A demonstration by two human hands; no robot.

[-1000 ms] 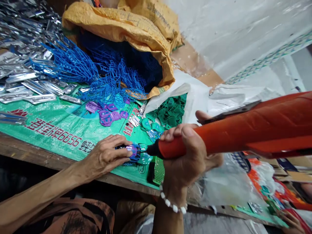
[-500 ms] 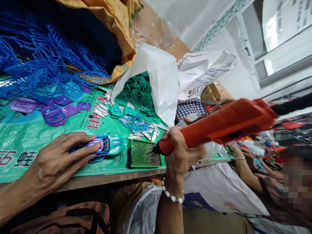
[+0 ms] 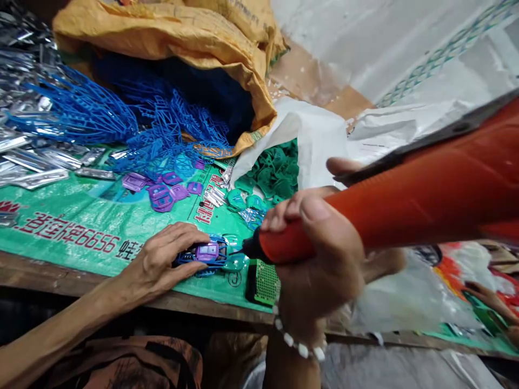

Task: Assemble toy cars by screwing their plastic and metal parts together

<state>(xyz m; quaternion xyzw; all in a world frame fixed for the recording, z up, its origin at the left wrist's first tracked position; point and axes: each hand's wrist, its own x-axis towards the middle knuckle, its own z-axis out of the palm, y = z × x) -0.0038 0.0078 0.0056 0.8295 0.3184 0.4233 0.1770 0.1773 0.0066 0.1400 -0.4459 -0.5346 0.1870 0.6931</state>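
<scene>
My left hand (image 3: pixel 168 256) is closed around the rear of a small toy car, thumb and fingers on opposite sides. The toy car (image 3: pixel 207 252) has a blue cage frame, a purple roof and a shiny green front, and rests on the green sheet. My right hand (image 3: pixel 324 259) wraps round a red electric screwdriver (image 3: pixel 389 200), held slanting with its black nose down and left. The bit reaches the car's green front; whether it touches a screw there I cannot make out. Below the screwdriver is a green gridded screw tray (image 3: pixel 265 281), partly hidden by my right hand.
Blue plastic frames (image 3: pixel 162 119) spill from an orange woven sack (image 3: pixel 170 32). Silver strips (image 3: pixel 36 156) are heaped at the left, purple parts (image 3: pixel 164 197) nearer. A white bag (image 3: pixel 320 146) holds green parts (image 3: pixel 275 170). Another person's hand (image 3: pixel 492 302) shows at the right.
The screwdriver's tip has moved from the screw tray to the toy car's green front. My left fingers have shifted from the roof to the car's sides. The view has swung left.
</scene>
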